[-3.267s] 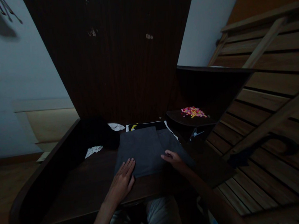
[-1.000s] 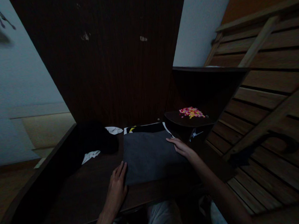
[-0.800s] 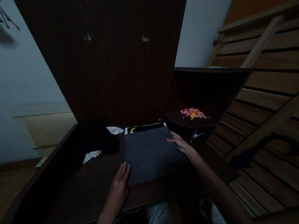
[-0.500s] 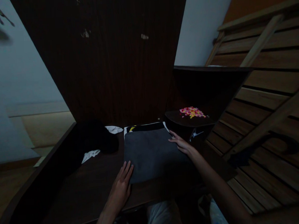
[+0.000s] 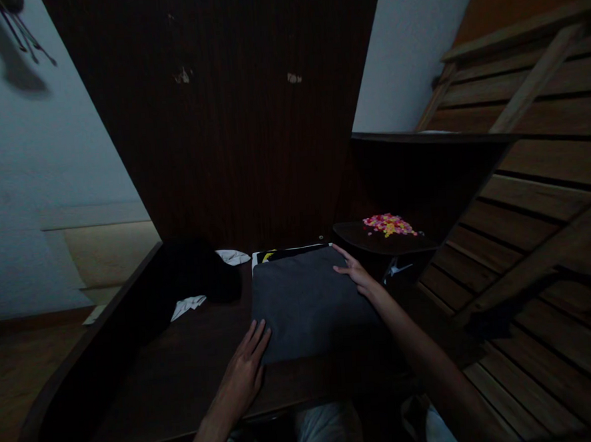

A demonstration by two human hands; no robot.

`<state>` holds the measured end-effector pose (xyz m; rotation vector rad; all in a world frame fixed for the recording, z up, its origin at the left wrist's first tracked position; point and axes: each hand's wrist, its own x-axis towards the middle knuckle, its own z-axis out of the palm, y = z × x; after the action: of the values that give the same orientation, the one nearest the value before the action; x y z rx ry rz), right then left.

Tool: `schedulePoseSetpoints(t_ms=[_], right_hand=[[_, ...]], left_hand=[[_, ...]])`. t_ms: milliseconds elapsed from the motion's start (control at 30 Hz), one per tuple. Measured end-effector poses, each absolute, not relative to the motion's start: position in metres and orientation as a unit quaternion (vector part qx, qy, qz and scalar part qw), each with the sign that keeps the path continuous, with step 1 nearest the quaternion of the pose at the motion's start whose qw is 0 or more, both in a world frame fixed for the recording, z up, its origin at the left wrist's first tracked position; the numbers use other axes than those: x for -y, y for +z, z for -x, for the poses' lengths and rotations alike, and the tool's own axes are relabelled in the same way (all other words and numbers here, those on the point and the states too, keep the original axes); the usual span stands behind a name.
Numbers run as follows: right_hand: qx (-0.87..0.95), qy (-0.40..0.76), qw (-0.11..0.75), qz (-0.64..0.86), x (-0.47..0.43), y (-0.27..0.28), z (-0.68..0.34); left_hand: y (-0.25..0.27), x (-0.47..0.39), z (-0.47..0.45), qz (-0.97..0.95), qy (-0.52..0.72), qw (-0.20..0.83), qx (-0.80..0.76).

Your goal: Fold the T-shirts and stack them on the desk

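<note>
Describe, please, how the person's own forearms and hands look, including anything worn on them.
The left hand and the right hand are ungloved, with slender fingers. Both forearms are bare as far as they show: I see no sleeve, watch or bracelet. Dim light hides finer details.

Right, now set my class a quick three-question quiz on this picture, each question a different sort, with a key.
1. Which hand is at the far right corner of the gray cloth?
2. True or false: the colourful pieces lie on a rounded shelf.
3. Fill in: the black item showing past the cloth's far edge bears a ____ patch.

Key:
1. The right hand.
2. True.
3. Yellow.
</note>
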<state>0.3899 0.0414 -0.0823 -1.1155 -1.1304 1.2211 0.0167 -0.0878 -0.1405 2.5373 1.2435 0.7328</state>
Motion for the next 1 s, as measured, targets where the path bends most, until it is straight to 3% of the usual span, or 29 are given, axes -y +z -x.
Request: schedulePoseSetpoints(t_ms=[133,267,400,467,567,667,767,1000], right_hand=[[0.416,0.531,0.540,0.503,-0.035,-0.085,-0.392],[0.370,0.518,0.524,0.566,-0.019,-0.089,-0.397],[0.405,0.521,0.438,0.610,0.012,-0.087,-0.404],[0.437,0.539,0.398,0.600,0.026,-0.081,-0.405],[0.470,0.576,0.381,0.549,0.039,-0.070,-0.406],[0.477,0.571,0.418,0.522,0.043,-0.064,-0.412],[0.456,0.535,0.442,0.558,0.045,-0.073,-0.425],[0.448,0.495,0.395,0.631,0.059,-0.100,-0.430]], left_hand=[[-0.136,0.092,-0.016,-0.832,0.287,0.187,-0.436],[-0.127,0.095,-0.016,-0.740,0.373,0.327,-0.454],[-0.121,0.081,-0.020,-0.539,0.492,0.511,-0.455],[-0.120,0.067,-0.022,-0.425,0.515,0.556,-0.495],[-0.119,0.047,-0.026,-0.369,0.497,0.558,-0.552],[-0.119,0.036,-0.030,-0.387,0.479,0.557,-0.557],[-0.120,0.033,-0.032,-0.412,0.477,0.547,-0.552],[-0.110,0.031,-0.035,-0.463,0.398,0.578,-0.540]])
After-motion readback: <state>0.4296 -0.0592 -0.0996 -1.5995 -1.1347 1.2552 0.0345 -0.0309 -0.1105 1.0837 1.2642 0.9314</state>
